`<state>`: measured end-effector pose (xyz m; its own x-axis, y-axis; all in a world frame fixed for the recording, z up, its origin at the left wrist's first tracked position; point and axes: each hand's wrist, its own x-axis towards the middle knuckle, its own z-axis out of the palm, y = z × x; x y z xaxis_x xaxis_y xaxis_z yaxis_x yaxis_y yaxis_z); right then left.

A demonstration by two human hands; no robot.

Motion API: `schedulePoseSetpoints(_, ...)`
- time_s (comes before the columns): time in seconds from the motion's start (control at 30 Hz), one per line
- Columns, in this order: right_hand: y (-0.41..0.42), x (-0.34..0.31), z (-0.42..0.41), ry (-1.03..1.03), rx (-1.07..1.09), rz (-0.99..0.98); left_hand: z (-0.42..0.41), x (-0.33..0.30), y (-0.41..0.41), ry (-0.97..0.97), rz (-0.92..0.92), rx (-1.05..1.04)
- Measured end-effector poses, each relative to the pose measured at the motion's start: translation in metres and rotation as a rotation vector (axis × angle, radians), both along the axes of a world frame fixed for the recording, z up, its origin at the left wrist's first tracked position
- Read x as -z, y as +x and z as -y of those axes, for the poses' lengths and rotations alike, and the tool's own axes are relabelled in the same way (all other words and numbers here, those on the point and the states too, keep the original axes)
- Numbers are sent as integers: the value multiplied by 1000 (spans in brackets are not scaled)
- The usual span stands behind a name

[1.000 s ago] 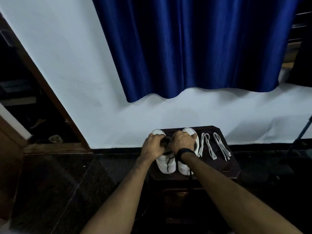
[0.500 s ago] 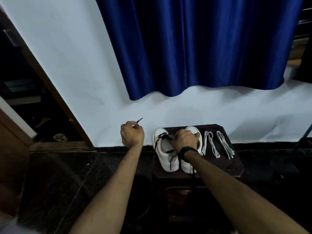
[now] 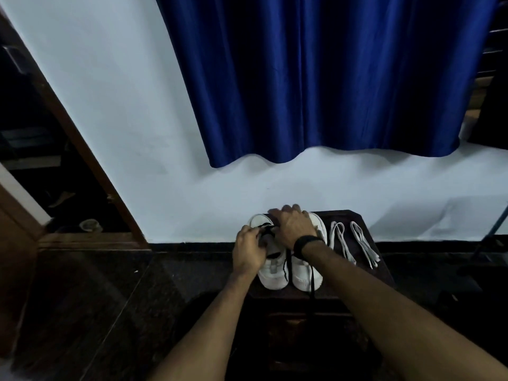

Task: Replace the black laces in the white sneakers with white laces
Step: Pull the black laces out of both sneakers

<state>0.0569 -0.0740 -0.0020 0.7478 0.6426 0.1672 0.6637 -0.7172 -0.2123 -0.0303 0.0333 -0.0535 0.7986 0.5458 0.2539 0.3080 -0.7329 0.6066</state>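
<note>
Two white sneakers stand side by side on a small dark wooden table (image 3: 382, 273), toes toward me. My left hand (image 3: 248, 250) is over the left sneaker (image 3: 272, 273) and pinches its black lace (image 3: 265, 229) near the top eyelets. My right hand (image 3: 294, 228), with a black wristband, rests spread across the back of both shoes, covering much of the right sneaker (image 3: 305, 279). Loose black lace ends (image 3: 312, 281) trail down over the toes and the table's front edge. Two folded white laces (image 3: 339, 243) (image 3: 364, 246) lie to the right of the shoes.
A white wall with a blue curtain (image 3: 324, 78) is right behind the table. A wooden door frame (image 3: 82, 160) and a dark doorway are at the left. Dark polished floor (image 3: 90, 298) surrounds the table.
My left hand, which had pulled a black lace end out up to the left, has come back to the left sneaker's eyelets. My right hand has shifted back and spread over both shoes.
</note>
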Motion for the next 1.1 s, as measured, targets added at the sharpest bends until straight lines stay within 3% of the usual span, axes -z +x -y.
schedulePoseSetpoints(0.1,14,-11,-5,-28,-50,-191,3,4,-1,33,37,-40)
schedulePoseSetpoints(0.23,25,-8,-6,55,-84,-200,6,6,-1,32,71,-85)
schedulePoseSetpoints(0.37,24,-1,0,166,-228,-420,9,9,-1,0,82,-109)
schedulePoseSetpoints(0.5,25,0,-8,99,-242,-205,9,9,-3,9,75,-105)
schedulePoseSetpoints(0.6,27,2,-10,70,-253,-168,9,9,-4,4,67,-108)
schedulePoseSetpoints(0.67,29,2,-6,238,-204,-221,9,9,-4,1,67,-105)
schedulePoseSetpoints(0.8,37,-23,7,912,54,-563,11,9,-2,26,51,-115)
schedulePoseSetpoints(0.9,41,-54,23,1124,71,-789,11,3,-2,131,-24,-51)
schedulePoseSetpoints(1.03,43,-81,45,1077,-40,-762,2,-11,9,370,-215,144)
schedulePoseSetpoints(1.1,43,-87,56,840,-63,-634,0,-12,13,424,-212,119)
